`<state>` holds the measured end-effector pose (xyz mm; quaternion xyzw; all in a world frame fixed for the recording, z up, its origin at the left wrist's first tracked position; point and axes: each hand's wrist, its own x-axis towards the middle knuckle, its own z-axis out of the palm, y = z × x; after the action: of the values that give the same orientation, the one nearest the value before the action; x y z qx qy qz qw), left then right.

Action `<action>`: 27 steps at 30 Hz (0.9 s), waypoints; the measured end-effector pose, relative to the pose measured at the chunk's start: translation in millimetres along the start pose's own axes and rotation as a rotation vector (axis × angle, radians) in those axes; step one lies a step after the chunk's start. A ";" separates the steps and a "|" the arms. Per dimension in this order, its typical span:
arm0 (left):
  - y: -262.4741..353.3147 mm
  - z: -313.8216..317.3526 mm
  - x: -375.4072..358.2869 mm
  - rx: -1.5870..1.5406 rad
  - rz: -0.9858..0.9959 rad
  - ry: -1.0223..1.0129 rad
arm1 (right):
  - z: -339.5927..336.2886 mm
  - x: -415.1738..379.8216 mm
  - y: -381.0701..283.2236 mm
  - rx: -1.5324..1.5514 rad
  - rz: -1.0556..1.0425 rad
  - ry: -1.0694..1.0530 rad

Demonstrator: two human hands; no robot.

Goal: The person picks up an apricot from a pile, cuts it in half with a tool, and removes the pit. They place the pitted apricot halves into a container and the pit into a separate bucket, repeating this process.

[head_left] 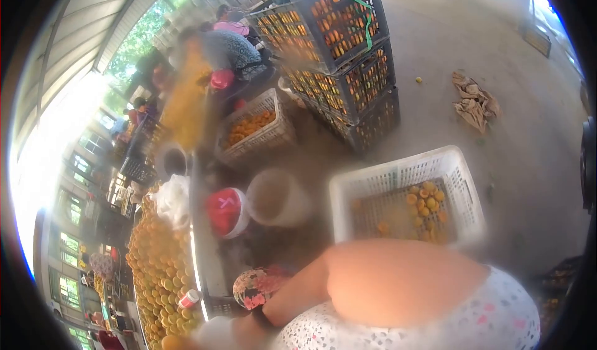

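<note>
My right hand (214, 334), in what looks like a white glove, is blurred at the bottom edge, with a dark band round the wrist. An orange fruit half (174, 342) lies beside its fingertips; whether they touch it is unclear. Left of the hand spreads a large pile of orange fruit halves (165, 281), with a small red and white container (189, 298) on it. A white plastic bag (173, 202) sits at the far end of the pile. Out of frame is my left hand.
A white crate (463, 182) holding some fruit stands on the floor beyond my arm. Nearby are a pale bucket (273, 197), a red and white container (227, 212), stacked black crates (348, 70), another fruit crate (264, 140) and crumpled brown paper (476, 101). A person (236, 50) bends farther back.
</note>
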<state>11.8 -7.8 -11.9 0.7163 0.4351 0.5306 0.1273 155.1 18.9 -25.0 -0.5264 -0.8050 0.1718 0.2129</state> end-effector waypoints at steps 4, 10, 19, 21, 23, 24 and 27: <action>-14.3 3.3 -0.1 -0.121 -0.116 -0.007 | -33.7 -24.5 6.8 0.436 -0.182 0.036; -26.3 -12.3 -17.3 -0.270 -0.323 0.003 | 18.6 5.0 4.5 0.439 -0.191 0.052; -45.6 -18.9 -11.2 -0.492 -0.552 0.049 | 27.8 -7.8 3.3 0.975 -0.062 0.121; -60.3 -31.0 -8.6 -0.848 -0.670 0.034 | 7.8 -20.7 4.8 0.841 -0.157 0.113; -73.8 -40.1 -8.3 -0.784 -0.658 0.054 | -0.8 -25.5 1.8 0.709 -0.246 0.108; -71.0 -44.1 -10.3 -0.728 -0.644 0.074 | 1.0 -23.7 -2.4 0.729 -0.221 0.233; -62.8 -36.5 -14.9 -0.757 -0.699 0.016 | -4.1 -12.6 1.5 0.827 -0.251 0.488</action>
<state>-51.4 7.7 -47.2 0.4278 0.4270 0.5821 0.5439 162.8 8.1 -24.3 -0.3216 -0.6532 0.3215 0.6054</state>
